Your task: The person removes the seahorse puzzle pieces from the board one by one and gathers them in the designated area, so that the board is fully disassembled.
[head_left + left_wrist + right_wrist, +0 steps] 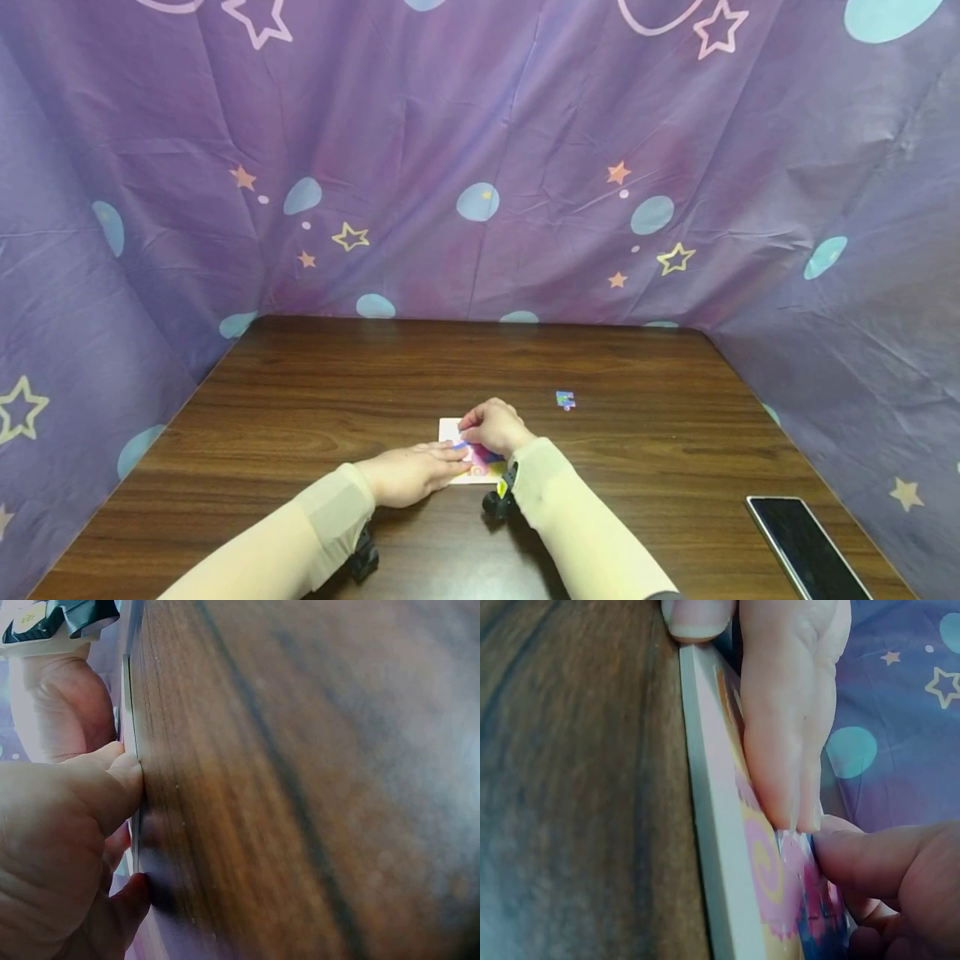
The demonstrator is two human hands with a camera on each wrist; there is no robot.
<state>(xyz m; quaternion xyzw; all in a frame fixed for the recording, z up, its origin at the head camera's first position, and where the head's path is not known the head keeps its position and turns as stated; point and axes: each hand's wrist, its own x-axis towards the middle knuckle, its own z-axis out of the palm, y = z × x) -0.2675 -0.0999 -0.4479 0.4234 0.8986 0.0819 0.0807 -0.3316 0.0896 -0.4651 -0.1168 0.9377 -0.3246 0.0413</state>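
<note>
A small jigsaw board (480, 479) with a white border and a pink, yellow and blue picture lies on the brown table. My left hand (411, 473) rests on its left part, fingers stretched flat over the picture. In the right wrist view, the left thumb (697, 616) sits at the board's near edge. At the board's upper part, my right hand (495, 427) has its thumb and fingers drawn together in a pinch on a puzzle piece, mostly hidden by the fingers. The right thumb (855, 855) is right beside the left fingertips.
One loose puzzle piece (566, 400), blue and purple, lies beyond the board to the right. A phone (808, 546) with a dark screen lies near the table's right front edge. Purple cloth (420, 250) with stars hangs behind and along both sides of the table.
</note>
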